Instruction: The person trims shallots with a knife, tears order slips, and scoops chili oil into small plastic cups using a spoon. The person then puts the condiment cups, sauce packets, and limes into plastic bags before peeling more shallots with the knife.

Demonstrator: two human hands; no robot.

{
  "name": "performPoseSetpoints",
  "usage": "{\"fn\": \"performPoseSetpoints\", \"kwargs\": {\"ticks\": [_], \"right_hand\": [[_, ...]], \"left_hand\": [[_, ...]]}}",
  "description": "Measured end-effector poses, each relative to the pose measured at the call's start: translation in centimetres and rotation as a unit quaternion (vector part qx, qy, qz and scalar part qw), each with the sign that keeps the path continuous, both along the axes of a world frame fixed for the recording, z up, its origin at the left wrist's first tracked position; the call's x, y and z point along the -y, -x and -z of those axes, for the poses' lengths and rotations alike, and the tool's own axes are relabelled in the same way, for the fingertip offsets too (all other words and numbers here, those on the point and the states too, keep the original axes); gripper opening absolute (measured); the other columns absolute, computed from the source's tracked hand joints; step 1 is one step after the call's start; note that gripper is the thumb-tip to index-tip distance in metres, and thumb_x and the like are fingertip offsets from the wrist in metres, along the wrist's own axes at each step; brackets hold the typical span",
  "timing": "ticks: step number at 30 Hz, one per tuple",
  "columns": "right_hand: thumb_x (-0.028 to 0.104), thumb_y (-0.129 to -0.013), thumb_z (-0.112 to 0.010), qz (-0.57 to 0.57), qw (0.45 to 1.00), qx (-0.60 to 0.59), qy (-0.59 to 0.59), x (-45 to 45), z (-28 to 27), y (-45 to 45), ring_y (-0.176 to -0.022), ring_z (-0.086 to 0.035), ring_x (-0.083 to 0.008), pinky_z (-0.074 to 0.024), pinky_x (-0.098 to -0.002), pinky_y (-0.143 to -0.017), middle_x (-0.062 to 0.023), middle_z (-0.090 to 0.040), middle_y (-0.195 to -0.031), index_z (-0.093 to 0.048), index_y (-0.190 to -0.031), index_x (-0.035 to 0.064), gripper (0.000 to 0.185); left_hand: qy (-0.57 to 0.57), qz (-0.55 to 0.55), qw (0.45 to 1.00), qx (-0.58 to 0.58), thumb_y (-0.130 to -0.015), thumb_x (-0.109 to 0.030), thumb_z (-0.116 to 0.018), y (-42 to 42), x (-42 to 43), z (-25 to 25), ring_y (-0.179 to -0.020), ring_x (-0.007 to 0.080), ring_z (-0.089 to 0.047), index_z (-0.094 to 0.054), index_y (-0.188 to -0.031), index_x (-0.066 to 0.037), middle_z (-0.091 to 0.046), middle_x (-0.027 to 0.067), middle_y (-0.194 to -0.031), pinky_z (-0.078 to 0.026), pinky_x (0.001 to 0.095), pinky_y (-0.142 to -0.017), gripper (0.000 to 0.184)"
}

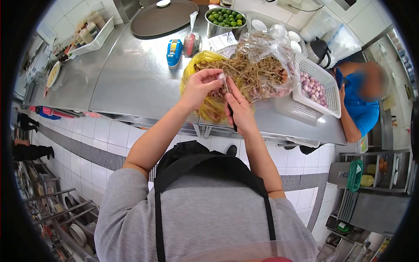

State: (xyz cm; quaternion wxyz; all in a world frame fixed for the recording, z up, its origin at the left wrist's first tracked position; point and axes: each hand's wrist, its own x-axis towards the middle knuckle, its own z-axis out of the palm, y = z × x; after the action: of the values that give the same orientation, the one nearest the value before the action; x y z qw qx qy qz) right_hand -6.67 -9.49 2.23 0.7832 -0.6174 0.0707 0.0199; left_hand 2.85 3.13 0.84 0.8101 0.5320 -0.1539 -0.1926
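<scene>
Pinched between the thumb and fingers of my left hand (200, 91) is a small pale shallot (221, 77). My right hand (241, 109) is closed around the black handle of a small knife (231, 114), its blade up against the shallot. Both hands are over an open yellow plastic bag (213, 112) with shallots inside, partly hidden by my hands. Brown dry stalks (266, 67) spill from a clear plastic bag (286, 41) just beyond. To the right, purple-pink shallots (312, 89) lie in a white plastic basket (333, 101).
On the steel counter (131, 83) stand a blue-labelled container (174, 53), a pot of green limes (212, 29), a round brown tray (163, 19) and a black-lidded jug (319, 50). A person in a blue shirt (365, 114) sits at the right end.
</scene>
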Motion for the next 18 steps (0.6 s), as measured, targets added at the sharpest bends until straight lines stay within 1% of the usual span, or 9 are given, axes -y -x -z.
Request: {"fn": "performPoseSetpoints", "kwargs": {"ticks": [2, 6, 8, 9, 10, 11, 13, 16, 18], "right_hand": [[0.021, -0.093, -0.039, -0.021, 1.000, 0.009, 0.008, 0.1, -0.1, 0.0, -0.039, -0.032, -0.0045, -0.0292, -0.0183, -0.034, 0.0022, -0.039, -0.055, -0.028, -0.136, 0.0186, 0.044], [0.019, -0.093, -0.038, -0.007, 1.000, 0.018, 0.001, 0.0, 0.0, -0.2, -0.038, -0.029, -0.0046, -0.0269, -0.0189, -0.033, 0.0028, -0.036, -0.052, -0.029, -0.135, 0.0184, 0.044], [0.020, -0.093, -0.039, 0.002, 0.998, -0.012, -0.059, 0.0, -0.2, -0.1, -0.038, -0.030, -0.0046, -0.0273, -0.0187, -0.033, 0.0026, -0.038, -0.053, -0.031, -0.135, 0.0186, 0.043], [0.020, -0.093, -0.039, 0.001, 0.998, -0.011, -0.058, 0.2, -0.2, 0.0, -0.038, -0.030, -0.0046, -0.0273, -0.0187, -0.033, 0.0026, -0.038, -0.053, -0.031, -0.135, 0.0186, 0.043], [0.020, -0.093, -0.040, -0.007, 0.993, -0.016, -0.113, 0.4, -0.2, 0.1, -0.037, -0.030, -0.0047, -0.0275, -0.0187, -0.033, 0.0025, -0.038, -0.053, -0.031, -0.135, 0.0189, 0.043], [0.021, -0.092, -0.040, -0.014, 0.986, -0.022, -0.167, 0.6, -0.1, 0.1, -0.037, -0.030, -0.0048, -0.0276, -0.0186, -0.033, 0.0024, -0.039, -0.054, -0.031, -0.134, 0.0191, 0.043], [0.021, -0.092, -0.041, -0.004, 0.988, -0.024, -0.153, 1.0, -0.1, 0.1, -0.037, -0.031, -0.0048, -0.0278, -0.0185, -0.033, 0.0022, -0.039, -0.054, -0.030, -0.135, 0.0194, 0.044], [0.021, -0.092, -0.041, 0.005, 0.992, -0.020, -0.121, 1.4, -0.2, 0.2, -0.038, -0.031, -0.0048, -0.0280, -0.0184, -0.033, 0.0023, -0.039, -0.054, -0.029, -0.135, 0.0199, 0.044], [0.020, -0.093, -0.040, 0.004, 0.994, -0.016, -0.105, 1.4, 0.0, 0.2, -0.038, -0.031, -0.0047, -0.0280, -0.0184, -0.033, 0.0024, -0.039, -0.054, -0.029, -0.135, 0.0200, 0.044]], "left_hand": [[-0.013, 0.002, 1.000, 0.015, -0.077, 0.001, -0.060, 0.2, 0.1, -0.1, -0.083, 0.0102, -0.058, -0.055, -0.106, 0.002, -0.061, 0.0053, -0.091, -0.047, 0.0216, -0.075, 0.030], [-0.004, -0.004, 0.999, 0.039, -0.077, 0.002, -0.059, 0.4, 0.2, -0.4, -0.083, 0.0107, -0.058, -0.055, -0.106, 0.002, -0.061, 0.0065, -0.092, -0.047, 0.0218, -0.076, 0.029], [-0.004, 0.001, 0.999, 0.046, -0.078, 0.001, -0.059, 0.4, 0.2, -0.5, -0.083, 0.0111, -0.058, -0.055, -0.106, 0.002, -0.061, 0.0072, -0.094, -0.047, 0.0220, -0.076, 0.028], [0.039, 0.016, 0.999, -0.011, -0.079, 0.001, -0.057, 0.4, 0.2, -0.5, -0.084, 0.0116, -0.059, -0.054, -0.107, 0.003, -0.060, 0.0073, -0.095, -0.048, 0.0222, -0.076, 0.028], [0.083, 0.031, 0.994, -0.068, -0.079, 0.001, -0.056, 0.3, 0.1, -0.5, -0.085, 0.0121, -0.059, -0.053, -0.108, 0.003, -0.060, 0.0074, -0.097, -0.049, 0.0223, -0.076, 0.029], [0.083, 0.031, 0.994, -0.068, -0.079, 0.001, -0.056, 0.3, 0.0, -0.4, -0.085, 0.0121, -0.059, -0.053, -0.108, 0.003, -0.060, 0.0074, -0.097, -0.049, 0.0223, -0.076, 0.029], [0.159, 0.074, 0.976, -0.132, -0.081, 0.000, -0.053, 0.1, -0.2, -0.2, -0.091, 0.0173, -0.059, -0.051, -0.109, 0.004, -0.059, 0.0102, -0.101, -0.050, 0.0252, -0.081, 0.029], [0.211, 0.104, 0.957, -0.168, -0.082, -0.001, -0.052, -0.3, -0.3, -0.5, -0.093, 0.0201, -0.059, -0.049, -0.111, 0.004, -0.058, 0.0118, -0.102, -0.050, 0.0261, -0.081, 0.029], [0.204, 0.095, 0.961, -0.163, -0.083, -0.001, -0.052, -0.3, -0.2, 0.0, -0.094, 0.0203, -0.059, -0.049, -0.111, 0.004, -0.058, 0.0120, -0.103, -0.050, 0.0262, -0.082, 0.029]]}}
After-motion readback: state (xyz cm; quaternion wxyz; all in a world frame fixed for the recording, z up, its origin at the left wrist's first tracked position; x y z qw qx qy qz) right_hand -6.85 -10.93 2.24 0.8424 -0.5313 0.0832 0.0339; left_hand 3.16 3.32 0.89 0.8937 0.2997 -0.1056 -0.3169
